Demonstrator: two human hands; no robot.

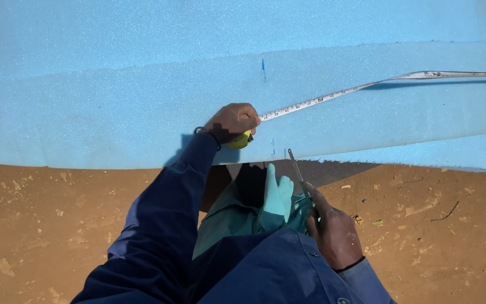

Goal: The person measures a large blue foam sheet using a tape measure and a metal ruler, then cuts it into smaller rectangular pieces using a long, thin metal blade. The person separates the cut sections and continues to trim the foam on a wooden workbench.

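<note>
The left arm, in a dark blue sleeve, stretches forward and the left hand [233, 121] is curled shut, knuckles up, with a dark band round the wrist. The right hand [333, 228] stays close to the body, back of the hand up, fingers folded in a grip

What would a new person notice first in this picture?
The wide blue foam sheet fills the upper half, lying on brown dirt ground. The left hand holds a yellow tape measure on the foam, its tape running to the right. Lower down, the right hand holds scissors beside a teal glove.
</note>
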